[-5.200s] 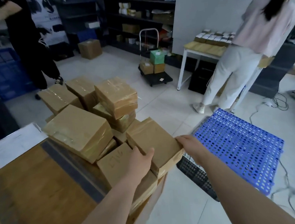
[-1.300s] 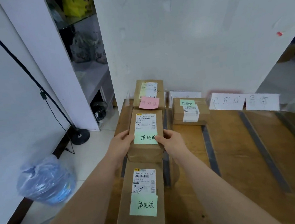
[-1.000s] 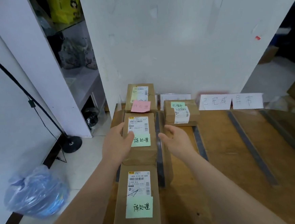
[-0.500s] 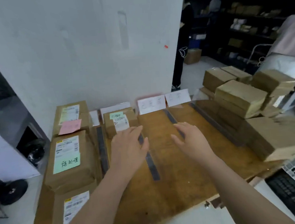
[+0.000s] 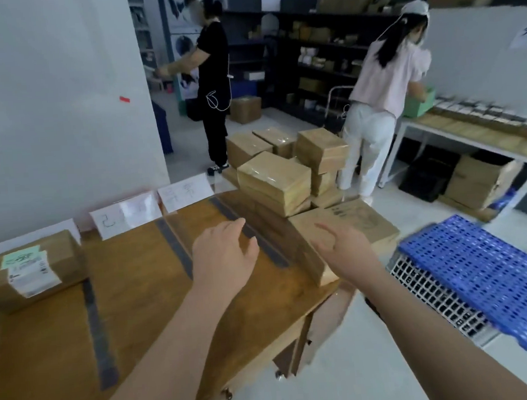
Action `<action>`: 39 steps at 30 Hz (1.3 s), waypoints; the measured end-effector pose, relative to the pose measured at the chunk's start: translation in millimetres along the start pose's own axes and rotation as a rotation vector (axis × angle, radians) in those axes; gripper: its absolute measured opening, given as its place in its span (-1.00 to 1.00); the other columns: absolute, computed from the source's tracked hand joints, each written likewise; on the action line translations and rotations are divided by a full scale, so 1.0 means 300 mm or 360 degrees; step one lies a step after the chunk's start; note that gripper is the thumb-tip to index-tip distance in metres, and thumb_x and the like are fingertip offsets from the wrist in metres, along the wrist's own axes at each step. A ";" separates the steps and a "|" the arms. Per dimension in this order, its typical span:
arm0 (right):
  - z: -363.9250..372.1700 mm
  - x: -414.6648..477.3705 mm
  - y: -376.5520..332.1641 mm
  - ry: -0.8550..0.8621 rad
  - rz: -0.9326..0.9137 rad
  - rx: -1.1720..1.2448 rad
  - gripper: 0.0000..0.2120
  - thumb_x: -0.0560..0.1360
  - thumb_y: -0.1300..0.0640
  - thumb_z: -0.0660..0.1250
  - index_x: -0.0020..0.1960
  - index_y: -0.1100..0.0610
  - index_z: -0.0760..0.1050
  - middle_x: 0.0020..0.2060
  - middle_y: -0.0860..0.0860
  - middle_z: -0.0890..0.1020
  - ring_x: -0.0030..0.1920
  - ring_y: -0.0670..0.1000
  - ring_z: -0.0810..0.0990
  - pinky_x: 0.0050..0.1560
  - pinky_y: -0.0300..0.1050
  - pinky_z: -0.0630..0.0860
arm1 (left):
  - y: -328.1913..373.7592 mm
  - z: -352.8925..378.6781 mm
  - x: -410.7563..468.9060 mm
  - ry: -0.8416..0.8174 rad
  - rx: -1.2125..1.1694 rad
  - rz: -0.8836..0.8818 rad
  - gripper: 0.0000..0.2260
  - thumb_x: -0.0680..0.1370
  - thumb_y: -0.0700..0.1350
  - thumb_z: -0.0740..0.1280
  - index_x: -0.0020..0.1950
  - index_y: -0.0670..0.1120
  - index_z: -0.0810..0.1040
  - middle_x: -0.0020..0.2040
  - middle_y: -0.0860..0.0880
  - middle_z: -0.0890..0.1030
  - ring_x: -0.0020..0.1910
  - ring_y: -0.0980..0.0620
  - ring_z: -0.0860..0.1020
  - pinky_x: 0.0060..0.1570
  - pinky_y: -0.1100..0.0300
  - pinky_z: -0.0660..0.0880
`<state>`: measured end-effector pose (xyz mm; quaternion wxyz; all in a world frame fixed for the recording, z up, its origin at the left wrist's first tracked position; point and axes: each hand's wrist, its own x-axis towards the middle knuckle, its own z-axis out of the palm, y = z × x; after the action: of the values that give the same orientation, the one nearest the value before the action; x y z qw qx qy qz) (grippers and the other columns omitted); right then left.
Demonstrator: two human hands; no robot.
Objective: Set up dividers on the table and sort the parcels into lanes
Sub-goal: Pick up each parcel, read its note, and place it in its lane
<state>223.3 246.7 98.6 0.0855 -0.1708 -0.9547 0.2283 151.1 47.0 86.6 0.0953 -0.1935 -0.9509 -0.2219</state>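
Note:
A wooden table (image 5: 138, 304) carries dark tape lane strips (image 5: 174, 248) and white paper lane labels (image 5: 124, 212) along the wall. A labelled parcel with a green note (image 5: 31, 268) lies in a left lane. A pile of taped brown parcels (image 5: 275, 180) fills the table's right end. Nearest me lies a flat brown parcel (image 5: 352, 221). My left hand (image 5: 225, 253) hovers over the table beside a tape strip, fingers loosely bent and holding nothing. My right hand (image 5: 344, 245) reaches over the flat parcel's near edge, fingers spread, empty.
A blue perforated plastic panel (image 5: 483, 280) lies over a grey crate on the floor at right. Two people stand behind, one in black (image 5: 214, 87) and one in pink (image 5: 383, 95) at a white table (image 5: 472, 139). Dark shelves line the back wall.
My view has swung right from the left lanes to the parcel pile. Both hands let go of the parcel placed in the left lane and moved right, now empty near the pile.

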 end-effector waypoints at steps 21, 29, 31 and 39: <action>0.037 0.869 0.278 -0.0183 0.0098 0.0241 -0.46 0.61 -0.03 0.19 0.53 0.10 0.20 0.45 0.03 0.37 0.41 0.05 0.38 0.35 -0.05 0.33 | 0.153 0.444 0.784 -0.0419 -0.0559 -0.0591 -0.68 0.60 0.14 0.20 0.20 -0.04 0.48 0.07 -0.03 0.61 0.02 -0.04 0.58 0.06 0.06 0.52; 0.110 1.039 0.299 -0.0326 0.0169 0.0618 -0.53 0.65 0.01 0.12 0.51 0.15 0.23 0.21 0.03 0.54 0.01 -0.07 0.54 0.01 -0.22 0.47 | 0.196 0.549 0.864 -0.0340 -0.1116 -0.1026 -0.56 0.61 0.09 0.23 0.44 -0.09 0.37 0.28 -0.04 0.53 0.12 0.01 0.49 0.05 0.15 0.39; 0.103 1.035 0.309 -0.0198 0.0102 0.0747 -0.64 0.64 0.04 0.13 0.40 0.11 0.36 -0.07 -0.12 0.55 -0.22 -0.19 0.48 -0.25 -0.39 0.41 | 0.219 0.547 0.850 -0.0238 -0.1200 -0.0993 -0.60 0.62 0.07 0.23 0.42 -0.04 0.37 0.26 0.01 0.54 0.10 0.05 0.49 0.06 0.16 0.40; 0.006 1.005 0.356 -0.0308 -0.0062 0.1497 -0.84 0.60 0.16 0.25 0.06 0.00 0.59 -0.07 -0.11 0.62 -0.03 -0.05 0.58 0.03 -0.13 0.53 | 0.331 0.510 0.701 0.0184 -0.1418 -0.1025 -0.53 0.64 0.06 0.20 0.52 0.02 0.23 0.35 0.08 0.46 0.23 0.09 0.47 0.10 0.25 0.43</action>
<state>-25.9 445.4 73.0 0.0684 -0.0736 -0.7544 0.6486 -13.4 267.7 46.0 -0.0165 0.0981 -0.7694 -0.6309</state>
